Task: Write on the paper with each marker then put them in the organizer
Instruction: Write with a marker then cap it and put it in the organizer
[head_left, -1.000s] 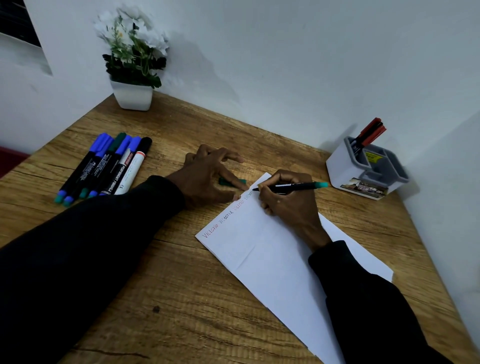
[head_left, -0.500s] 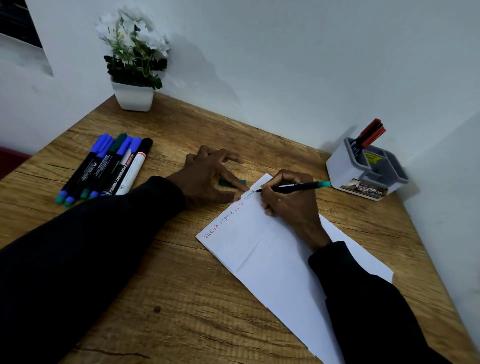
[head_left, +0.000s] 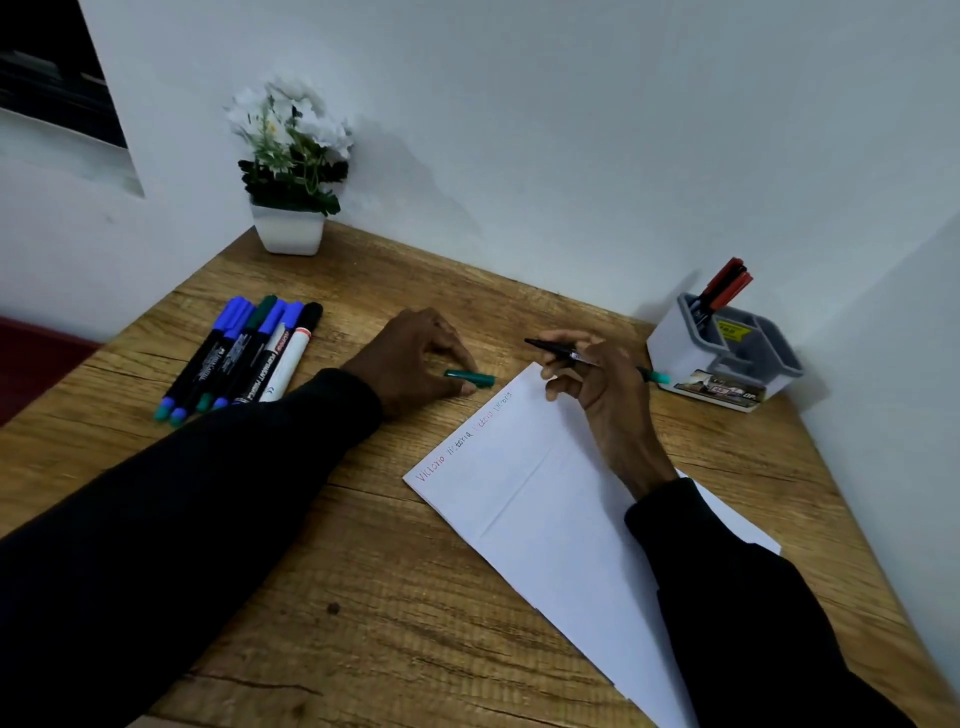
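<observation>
Wooden desk (head_left: 415, 623) in white-walled corner, potted white flowers (head_left: 289, 171), dim light

Head view, looking down, close over desk (head_left: 395, 597)

My marker (head_left: 582, 358) is black with a teal end; its cap (head_left: 470, 378) is teal. The paper (head_left: 545, 499) is white, lettered red and green. The organizer (head_left: 722, 353) is grey and white. The desk (head_left: 389, 597) is brown woodgrain. My sleeves (head_left: 208, 493) are black.
</observation>
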